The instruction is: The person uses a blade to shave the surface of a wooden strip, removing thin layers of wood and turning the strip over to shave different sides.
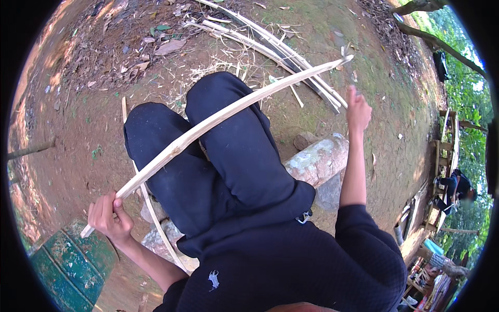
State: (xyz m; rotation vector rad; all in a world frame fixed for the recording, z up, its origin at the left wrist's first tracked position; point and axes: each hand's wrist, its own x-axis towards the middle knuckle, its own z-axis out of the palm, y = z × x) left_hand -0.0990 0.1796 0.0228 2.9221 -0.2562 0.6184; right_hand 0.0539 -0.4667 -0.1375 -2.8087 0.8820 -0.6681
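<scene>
My left hand [108, 217] is closed around the near end of a long pale peeled wooden strip [218, 120]. The strip runs up and to the right across my dark-trousered knees [228, 151], and its far tip hangs above the ground near a pile of split strips. My right hand [358, 110] is stretched out ahead at the right, fingers loosely curled with the thumb up, holding nothing. It hovers just below and right of the strip's far tip. A second thin curved strip [156, 218] lies under my left leg.
A pile of pale split strips [270, 47] and shavings lies on the bare earth ahead. I sit on stones [319, 161]. A green metal container [73, 265] stands at lower left. Dry leaves litter the upper left. Another person [457, 190] sits by wooden frames at the right.
</scene>
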